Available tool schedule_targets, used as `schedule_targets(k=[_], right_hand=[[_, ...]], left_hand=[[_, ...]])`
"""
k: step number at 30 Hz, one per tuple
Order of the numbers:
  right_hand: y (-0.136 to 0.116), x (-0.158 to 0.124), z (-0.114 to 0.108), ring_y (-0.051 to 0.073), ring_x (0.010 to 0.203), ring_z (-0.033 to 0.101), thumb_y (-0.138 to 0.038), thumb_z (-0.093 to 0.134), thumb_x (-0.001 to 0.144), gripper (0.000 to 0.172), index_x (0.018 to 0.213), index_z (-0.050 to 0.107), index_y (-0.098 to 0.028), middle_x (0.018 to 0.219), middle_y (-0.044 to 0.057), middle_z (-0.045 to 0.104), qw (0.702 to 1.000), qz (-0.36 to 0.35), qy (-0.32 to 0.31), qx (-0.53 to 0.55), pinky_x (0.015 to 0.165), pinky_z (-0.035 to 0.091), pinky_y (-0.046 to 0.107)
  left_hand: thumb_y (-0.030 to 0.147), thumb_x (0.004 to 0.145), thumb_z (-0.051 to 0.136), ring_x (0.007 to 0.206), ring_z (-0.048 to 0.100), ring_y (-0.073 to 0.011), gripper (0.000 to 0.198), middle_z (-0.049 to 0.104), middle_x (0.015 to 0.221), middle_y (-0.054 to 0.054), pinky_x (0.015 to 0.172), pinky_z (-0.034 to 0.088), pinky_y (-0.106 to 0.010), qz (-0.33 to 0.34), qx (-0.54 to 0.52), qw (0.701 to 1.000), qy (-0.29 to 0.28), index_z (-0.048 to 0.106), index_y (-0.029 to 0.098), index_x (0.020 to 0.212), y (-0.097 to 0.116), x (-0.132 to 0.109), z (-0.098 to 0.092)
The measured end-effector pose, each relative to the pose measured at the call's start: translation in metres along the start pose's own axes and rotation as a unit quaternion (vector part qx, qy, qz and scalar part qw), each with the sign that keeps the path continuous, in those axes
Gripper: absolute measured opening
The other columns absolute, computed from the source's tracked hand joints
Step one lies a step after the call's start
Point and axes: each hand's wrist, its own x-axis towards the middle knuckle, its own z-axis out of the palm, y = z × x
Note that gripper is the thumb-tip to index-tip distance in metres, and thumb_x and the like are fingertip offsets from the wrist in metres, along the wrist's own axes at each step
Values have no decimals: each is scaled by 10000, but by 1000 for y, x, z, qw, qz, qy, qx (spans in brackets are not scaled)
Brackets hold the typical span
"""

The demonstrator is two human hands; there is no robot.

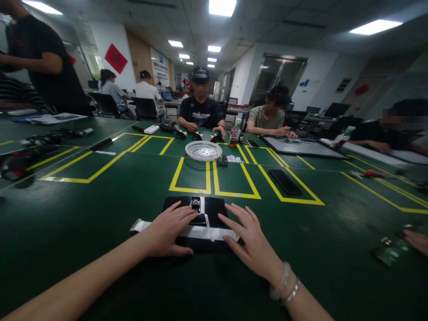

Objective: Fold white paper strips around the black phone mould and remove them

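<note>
A flat black case-like object [216, 207] lies on the green table directly before me; its exact kind I cannot make out. A long strip of silvery tape [200, 232] runs across it, and a thinner strip crosses that one. Near its far edge a small square dark part [195, 203] sits beside a pale strip. My left hand [169, 227] rests over its left half, fingers stretched out, hiding part of the surface. At the right end, my right hand [249, 236] has its fingers spread, with the fingertips at the edge and on the tape.
Yellow tape outlines mark the green table [110, 223]. A white plastic basket [203, 151] stands ahead, with a small dark block [222, 160] beside it. A black phone [285, 182] lies to the right, a bottle [234, 135] farther back. Several people sit around; another person's hand [416, 240] is at far right.
</note>
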Motion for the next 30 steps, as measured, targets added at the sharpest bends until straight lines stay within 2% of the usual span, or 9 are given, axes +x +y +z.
schedule_targets(k=[4, 7, 12, 16, 18, 20, 24, 27, 30], right_hand=[[8, -1, 0, 265, 1344, 472, -288, 525, 960, 436, 1396, 513, -295, 1426, 87, 545, 997, 11, 79, 10, 1131, 326, 560], [12, -2, 1, 256, 1295, 514, -268, 519, 963, 416, 1378, 519, -283, 1368, 85, 587, 992, 22, 123, 17, 1110, 357, 540], [12, -2, 0, 262, 1271, 534, -261, 522, 959, 418, 1375, 518, -290, 1345, 84, 599, 991, 30, 128, 23, 1095, 381, 528], [10, -2, 1, 257, 1267, 538, -240, 532, 949, 430, 1375, 519, -291, 1346, 80, 599, 991, 25, 126, 21, 1096, 387, 523], [10, -2, 1, 258, 1262, 543, -238, 534, 944, 432, 1372, 525, -294, 1341, 77, 604, 991, 28, 128, 21, 1094, 390, 522], [9, -1, 1, 264, 1249, 552, -246, 533, 940, 427, 1364, 539, -299, 1330, 75, 613, 991, 36, 129, 21, 1087, 395, 524], [10, 1, 0, 271, 1192, 582, -268, 535, 936, 389, 1322, 576, -271, 1273, 85, 641, 986, 74, 148, 23, 1023, 445, 501], [12, 2, 1, 269, 1160, 590, -271, 523, 941, 368, 1302, 585, -241, 1247, 95, 646, 978, 116, 170, 24, 963, 477, 474], [14, 2, 2, 277, 1146, 592, -274, 514, 940, 354, 1281, 600, -234, 1233, 98, 650, 976, 136, 171, 20, 947, 478, 481]], left_hand=[[561, 723, 784, 1261, 501, -324, 831, 533, 1374, -117, 1195, 218, -518, 4, -19, 1000, 11, 503, 177, 1404, -2, 2, -9], [535, 724, 778, 1258, 495, -325, 793, 541, 1356, -117, 1195, 204, -540, -21, 6, 998, 54, 514, 179, 1382, -20, -3, -20], [586, 761, 692, 1262, 479, -353, 683, 552, 1321, -144, 1174, 221, -560, -149, 87, 973, 155, 581, 159, 1283, -80, -27, -40], [674, 786, 571, 1183, 531, -391, 749, 603, 1233, -191, 1069, 334, -556, -303, 99, 931, 176, 617, 73, 1232, -138, -64, -51], [696, 730, 574, 1218, 495, -429, 774, 656, 1139, -183, 1017, 317, -560, -358, 83, 909, 195, 657, 61, 1165, -167, -89, -52], [692, 653, 608, 1326, 362, -465, 681, 708, 958, -141, 1005, 217, -580, -355, 88, 896, 253, 708, 101, 977, -195, -114, -52], [615, 666, 629, 1433, 131, -418, 470, 691, 691, -86, 989, 66, -590, -245, 165, 878, 378, 618, 148, 622, -231, -155, -49], [575, 668, 638, 1448, 90, -386, 466, 624, 536, -87, 982, 64, -592, -267, 170, 870, 378, 527, 166, 475, -240, -173, -46], [617, 627, 646, 1440, 54, -420, 542, 559, 449, -97, 947, 74, -635, -313, 152, 868, 354, 454, 162, 405, -239, -178, -42]])
